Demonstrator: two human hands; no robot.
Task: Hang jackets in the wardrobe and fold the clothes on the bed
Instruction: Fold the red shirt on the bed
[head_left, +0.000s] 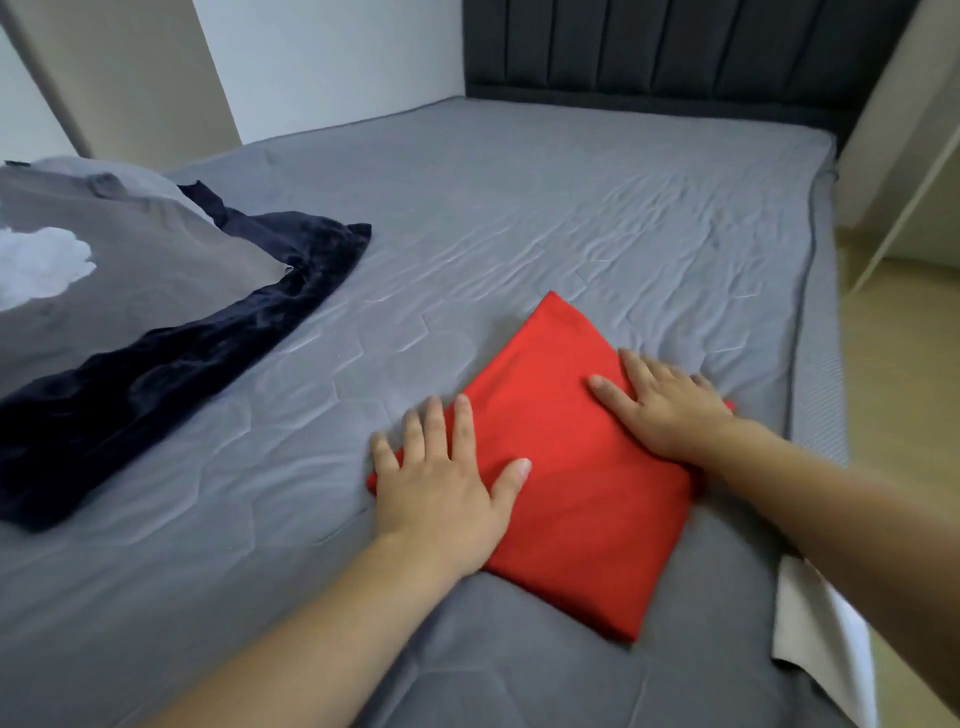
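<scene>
Head view: my left hand (441, 480) and right hand (667, 408), both flat with fingers spread, press the folded red garment (566, 467) on the bed (519, 208); I'd smooth outward evenly.

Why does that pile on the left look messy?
The grey printed garment lies crooked over the dark navy velvety garment, both unfolded on the grey quilted bed. The folded red cloth under both hands looks neat.

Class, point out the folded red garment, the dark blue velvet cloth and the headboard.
Red garment (571, 499): head view, bare middle between the hands.
Dark blue velvet cloth (156, 384): head view, front edge.
Headboard (675, 47): head view, padded panel.
</scene>
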